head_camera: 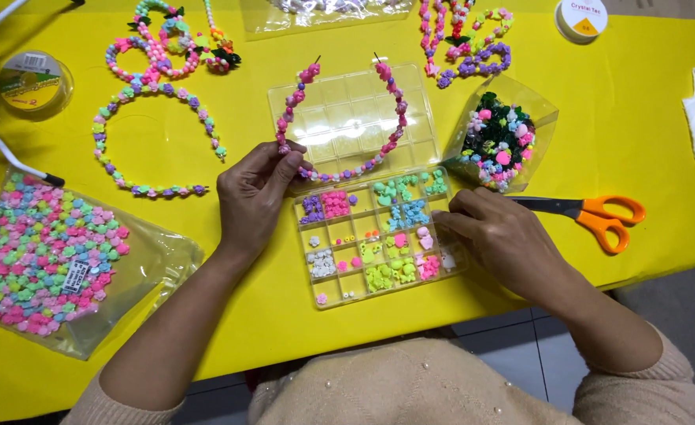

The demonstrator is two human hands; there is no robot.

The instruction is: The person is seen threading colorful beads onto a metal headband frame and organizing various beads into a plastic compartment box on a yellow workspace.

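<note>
Yellow tablecloth (646, 102) covers our bench. Left hand (255, 197) pinches the beaded headband (395, 102) at its lower left curve, over the open lid. Right hand (505, 236) rests fingertips down in the compartmented bead box (379, 236); whether it grips any bead, we cannot tell. Orange-handled scissors (599, 216) lie just beyond.

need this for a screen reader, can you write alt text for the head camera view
A person's left hand pinches a curved string of pink and purple beads lying over the open lid of a clear bead box, while the right hand rests on the box's compartments. Around them on the yellow table lie bead bags, finished bead strings and orange scissors.
</note>
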